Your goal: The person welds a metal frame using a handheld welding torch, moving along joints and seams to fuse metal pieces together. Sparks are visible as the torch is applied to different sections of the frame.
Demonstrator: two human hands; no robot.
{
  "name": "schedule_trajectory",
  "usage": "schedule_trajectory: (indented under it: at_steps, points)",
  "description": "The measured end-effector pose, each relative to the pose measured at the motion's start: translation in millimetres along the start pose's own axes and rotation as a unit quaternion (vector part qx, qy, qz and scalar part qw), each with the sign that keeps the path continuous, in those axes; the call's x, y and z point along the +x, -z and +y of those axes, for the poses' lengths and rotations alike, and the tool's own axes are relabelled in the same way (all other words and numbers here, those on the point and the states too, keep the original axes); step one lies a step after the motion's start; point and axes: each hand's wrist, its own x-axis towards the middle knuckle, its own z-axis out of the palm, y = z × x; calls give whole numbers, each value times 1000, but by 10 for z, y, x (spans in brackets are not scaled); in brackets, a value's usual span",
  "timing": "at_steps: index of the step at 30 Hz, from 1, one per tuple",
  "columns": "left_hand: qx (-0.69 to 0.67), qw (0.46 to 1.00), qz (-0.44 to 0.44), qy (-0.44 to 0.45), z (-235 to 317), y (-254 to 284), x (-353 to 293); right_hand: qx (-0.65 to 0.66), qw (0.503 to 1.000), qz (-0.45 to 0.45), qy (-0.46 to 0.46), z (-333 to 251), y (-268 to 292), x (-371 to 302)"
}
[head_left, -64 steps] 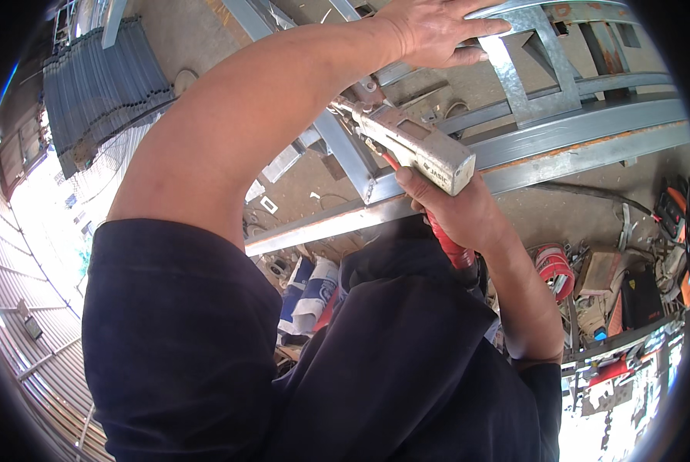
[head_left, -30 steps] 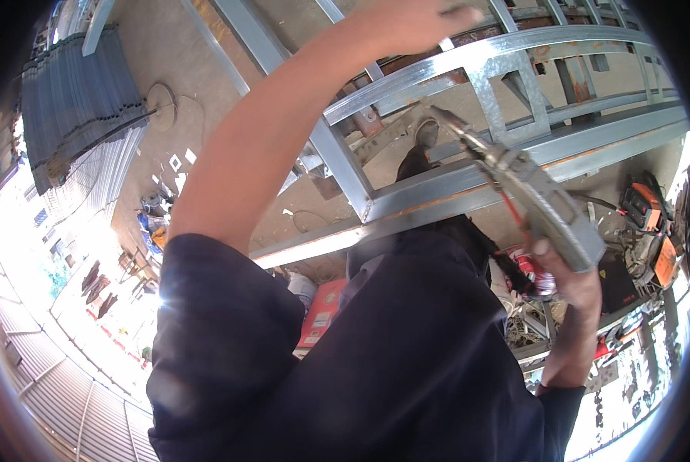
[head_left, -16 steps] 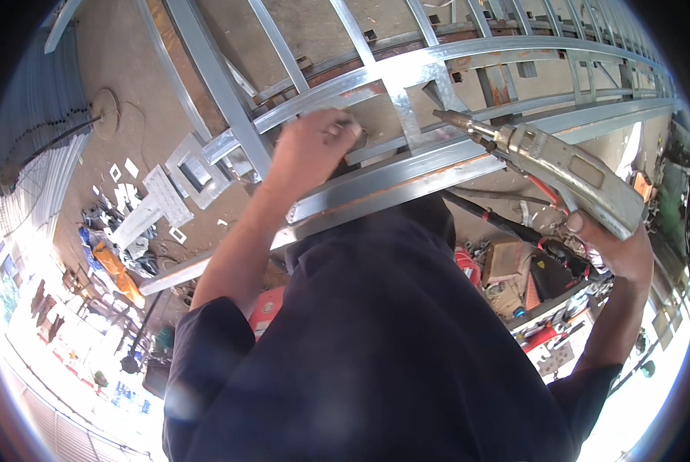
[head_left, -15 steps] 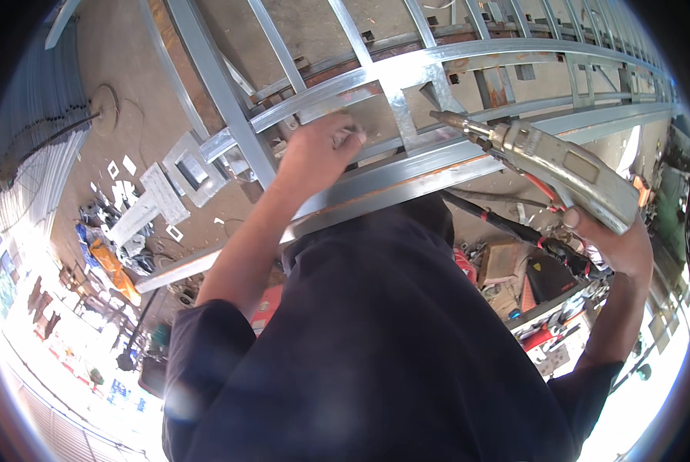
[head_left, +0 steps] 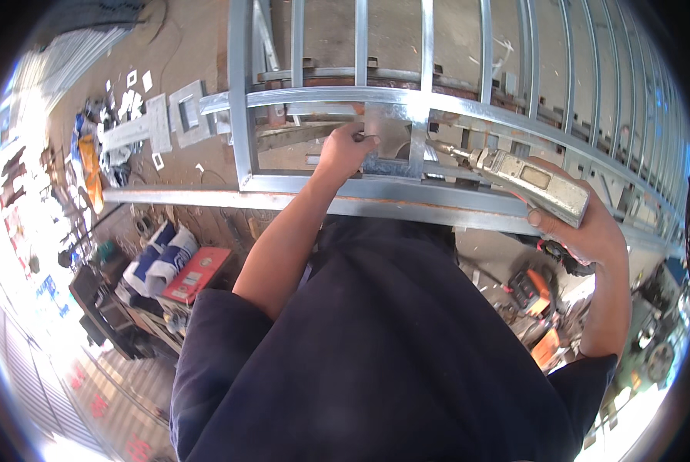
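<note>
My right hand is wrapped round a grey metal welding gun, at the right of the frame. The gun's narrow nozzle points left, toward an upright of the galvanized steel frame. Left of that upright, a flat square metal plate sits in an opening between two rails. My left hand is closed, with thumb and fingers pinching at the plate's left edge. Part of that grip is hidden behind the fingers. A long rail runs between the frame and my body.
Many parallel steel bars stretch away across the floor. Flat grey plates with cut-outs lie at the left, near orange and blue cloth. Below left are a red box and a blue-white bundle; an orange-black tool lies at lower right.
My view has turned, so the frame appears straighter. My left hand has come to the plate, which now shows in the opening. The welding gun's nozzle has come to the upright beside it.
</note>
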Motion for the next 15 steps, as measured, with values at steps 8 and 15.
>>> schedule_trajectory:
  at_steps: [8, 15]
  points:
    - [12, 998, 49, 41, 152, -108, -57, -15, 995, 89, -49, -579, 755, -84]
    - [247, 928, 246, -129, 350, -416, -276, 12, 997, 72, 37, -795, 912, 113]
